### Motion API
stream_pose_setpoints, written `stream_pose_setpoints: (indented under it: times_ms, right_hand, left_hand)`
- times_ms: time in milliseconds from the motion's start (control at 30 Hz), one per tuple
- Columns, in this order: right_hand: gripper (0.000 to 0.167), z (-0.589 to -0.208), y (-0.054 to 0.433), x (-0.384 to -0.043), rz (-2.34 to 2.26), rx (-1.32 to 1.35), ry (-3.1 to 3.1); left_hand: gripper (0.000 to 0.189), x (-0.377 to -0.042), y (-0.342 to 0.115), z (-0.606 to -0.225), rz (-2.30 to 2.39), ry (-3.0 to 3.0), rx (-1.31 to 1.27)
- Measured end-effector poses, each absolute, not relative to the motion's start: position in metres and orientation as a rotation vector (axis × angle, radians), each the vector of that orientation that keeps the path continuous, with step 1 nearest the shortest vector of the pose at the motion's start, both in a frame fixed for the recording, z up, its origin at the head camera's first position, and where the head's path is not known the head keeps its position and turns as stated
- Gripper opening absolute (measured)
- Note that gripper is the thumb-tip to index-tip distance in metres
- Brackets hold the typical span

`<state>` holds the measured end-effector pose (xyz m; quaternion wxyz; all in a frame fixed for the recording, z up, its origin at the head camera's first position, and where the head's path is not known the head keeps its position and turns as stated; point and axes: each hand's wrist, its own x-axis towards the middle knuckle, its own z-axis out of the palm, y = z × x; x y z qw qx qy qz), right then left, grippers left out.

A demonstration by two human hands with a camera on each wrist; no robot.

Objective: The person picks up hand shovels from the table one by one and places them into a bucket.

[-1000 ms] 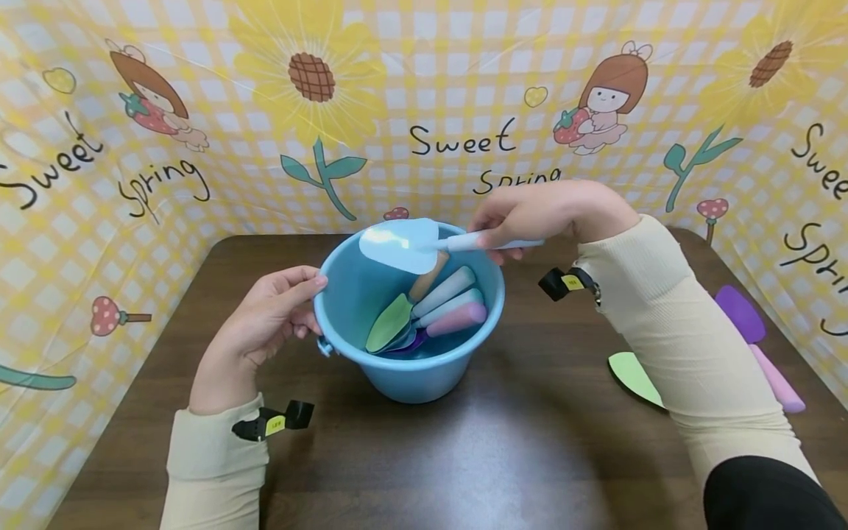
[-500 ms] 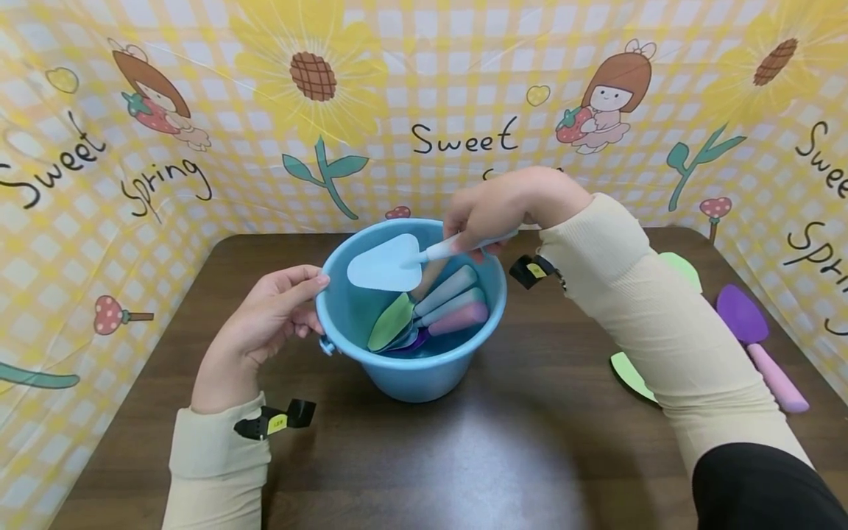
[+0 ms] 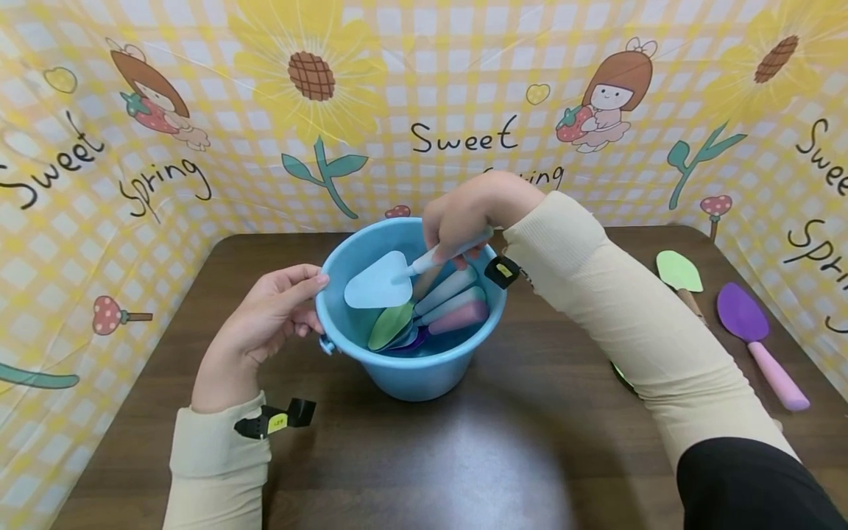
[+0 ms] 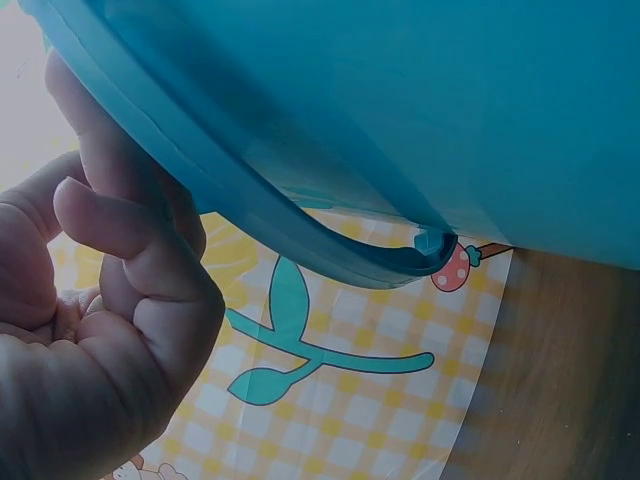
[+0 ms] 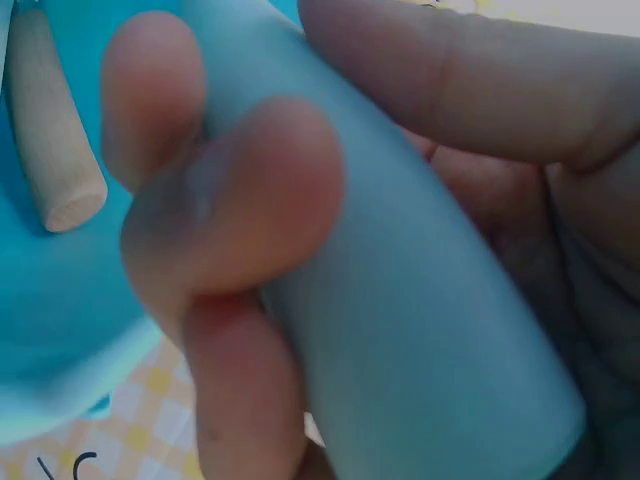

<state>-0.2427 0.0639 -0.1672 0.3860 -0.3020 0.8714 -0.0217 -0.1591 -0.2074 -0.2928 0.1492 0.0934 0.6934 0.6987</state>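
Observation:
A light blue bucket [image 3: 414,379] stands on the table. At its left rim my left hand [image 3: 285,298] holds on, thumb on top of the edge and the other fingers outside, below the rim in the left wrist view. My right hand [image 3: 460,221] grips the handle of a light blue shovel [image 3: 380,283], its fingers wrapped round the handle [image 5: 400,280] in the right wrist view. The shovel's blade is over the bucket's opening, tilted down to the left. Inside lie a green-bladed shovel [image 3: 391,324], a pink handle [image 3: 458,316] and pale blue handles [image 3: 447,291]; their blades overlap.
On the table's right side lie a purple shovel with a pink handle [image 3: 742,313] and a green shovel with a wooden handle [image 3: 679,271]. Another green piece [image 3: 623,375] is mostly hidden under the right sleeve. A patterned cloth [image 3: 464,88] surrounds the table.
My right hand has moved left and slightly down with the light blue shovel, its blade lowering into the bucket's opening. The left hand and bucket stay put.

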Motion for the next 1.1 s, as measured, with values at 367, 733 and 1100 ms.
stream_pose_setpoints:
  times_ms: [367,733,1100]
  right_hand:
    - [0.023,-0.174,0.042,-0.243,0.103,-0.711,2.195]
    - [0.026,-0.191,0.028,-0.241,0.158,-0.644,2.188]
    - [0.016,-0.204,0.022,-0.241,0.158,-0.594,2.216]
  left_hand:
    - [0.015,-0.158,-0.209,-0.29,1.994,2.006,0.286]
    - [0.016,-0.155,-0.211,-0.292,1.992,1.993,0.295]
    - [0.017,-0.154,-0.212,-0.294,1.987,2.015,0.307]
